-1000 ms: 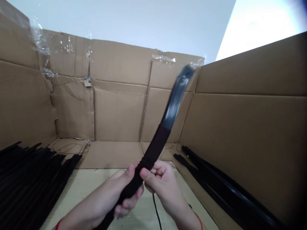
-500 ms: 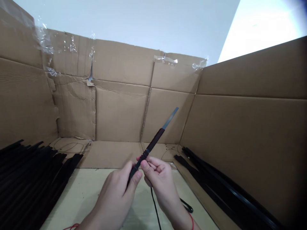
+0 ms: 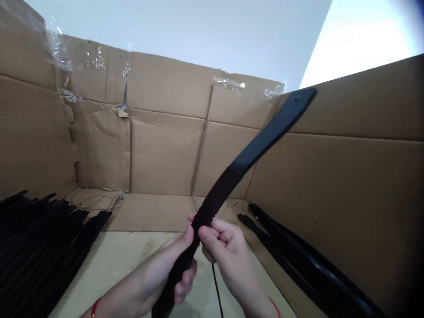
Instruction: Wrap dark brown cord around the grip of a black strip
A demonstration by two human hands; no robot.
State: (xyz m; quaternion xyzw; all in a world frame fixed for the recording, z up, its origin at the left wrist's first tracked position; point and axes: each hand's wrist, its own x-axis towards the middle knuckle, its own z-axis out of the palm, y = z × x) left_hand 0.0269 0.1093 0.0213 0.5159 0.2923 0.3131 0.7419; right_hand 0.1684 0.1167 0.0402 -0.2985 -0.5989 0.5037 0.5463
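A long, flat, slightly curved black strip [image 3: 274, 132] slants up to the right in front of me, with a small hole near its rounded upper end. Dark brown fabric-like wrapping [image 3: 222, 190] covers its middle, with bunched ridges just above my fingers. My left hand [image 3: 165, 269] is closed around the lower part, its thumb along the edge. At the ridges, my right hand [image 3: 228, 256] pinches thumb against fingers on a thin black cord [image 3: 217, 287], which hangs down below it. The fingertips touch the strip, and what lies right between them is hidden.
Many black strips [image 3: 43, 251] lie stacked at the left. More black strips [image 3: 298, 251] lean along the right cardboard wall [image 3: 347, 185]. Taped cardboard [image 3: 165, 154] closes off the back. A pale board [image 3: 132, 247] lies beneath my hands.
The strip has turned from its narrow edge to its broad face, and its upper end now reaches higher and farther right. My left hand has rolled with it; my right hand keeps its pinch.
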